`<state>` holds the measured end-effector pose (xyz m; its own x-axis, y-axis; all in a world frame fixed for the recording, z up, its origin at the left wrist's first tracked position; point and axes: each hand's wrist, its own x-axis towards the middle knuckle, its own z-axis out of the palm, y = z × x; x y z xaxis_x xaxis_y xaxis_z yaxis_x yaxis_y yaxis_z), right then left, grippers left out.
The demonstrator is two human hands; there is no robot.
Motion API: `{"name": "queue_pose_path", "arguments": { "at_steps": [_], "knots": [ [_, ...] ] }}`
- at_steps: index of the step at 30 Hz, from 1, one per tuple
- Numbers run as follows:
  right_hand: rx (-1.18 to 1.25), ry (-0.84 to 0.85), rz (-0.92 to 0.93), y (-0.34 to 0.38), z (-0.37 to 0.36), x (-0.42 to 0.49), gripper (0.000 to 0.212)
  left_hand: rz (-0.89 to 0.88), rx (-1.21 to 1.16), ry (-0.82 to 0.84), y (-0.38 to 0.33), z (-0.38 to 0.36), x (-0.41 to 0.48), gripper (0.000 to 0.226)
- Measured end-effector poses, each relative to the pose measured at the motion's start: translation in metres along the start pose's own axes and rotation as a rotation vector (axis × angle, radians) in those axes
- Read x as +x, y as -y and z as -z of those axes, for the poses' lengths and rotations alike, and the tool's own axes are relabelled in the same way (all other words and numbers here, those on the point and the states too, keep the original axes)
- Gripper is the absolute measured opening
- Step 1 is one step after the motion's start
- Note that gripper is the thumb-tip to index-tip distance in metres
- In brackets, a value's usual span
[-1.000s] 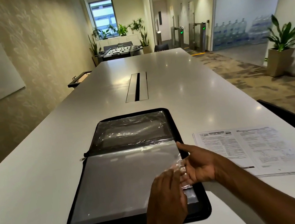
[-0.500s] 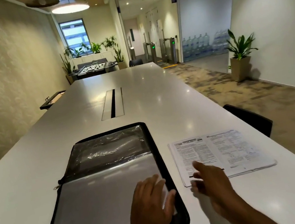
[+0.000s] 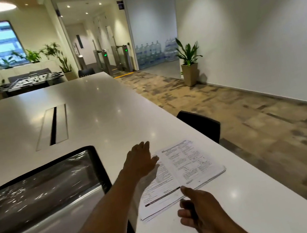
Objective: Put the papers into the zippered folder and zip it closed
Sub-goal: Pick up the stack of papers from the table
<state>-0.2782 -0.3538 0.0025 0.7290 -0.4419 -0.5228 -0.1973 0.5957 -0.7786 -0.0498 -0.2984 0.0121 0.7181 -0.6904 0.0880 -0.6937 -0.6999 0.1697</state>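
The papers point(image 3: 181, 175) lie flat on the white tabletop point(image 3: 106, 112), just right of the open zippered folder point(image 3: 45, 195) and outside it. The left hand point(image 3: 140, 159) reaches across the folder's right edge; its fingers point(image 3: 143, 145) are extended and spread at the papers' far left corner, holding nothing. The right hand point(image 3: 200, 204) sits at the papers' near edge, fingers loosely curled, thumb tip touching the sheet, nothing gripped.
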Motion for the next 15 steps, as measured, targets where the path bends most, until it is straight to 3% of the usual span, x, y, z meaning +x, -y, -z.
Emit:
{"name": "queue_pose_path", "arguments": {
  "at_steps": [3,7,11,15],
  "knots": [
    [-0.055,-0.002,-0.035,0.002,0.007,0.008,0.03,0.03,0.019,0.099,0.004,-0.025,0.011,0.057],
    [-0.056,-0.008,-0.038,0.004,0.018,0.015,0.026,-0.008,0.14,-0.08,0.008,-0.04,0.02,0.032],
    [-0.003,0.003,-0.035,0.003,0.027,0.019,0.03,0.283,-0.357,0.028,0.017,-0.025,0.028,0.027],
    [0.009,-0.022,-0.009,0.005,0.03,0.024,0.026,0.213,-0.691,0.006,0.033,-0.01,0.014,0.021]
  ]
}}
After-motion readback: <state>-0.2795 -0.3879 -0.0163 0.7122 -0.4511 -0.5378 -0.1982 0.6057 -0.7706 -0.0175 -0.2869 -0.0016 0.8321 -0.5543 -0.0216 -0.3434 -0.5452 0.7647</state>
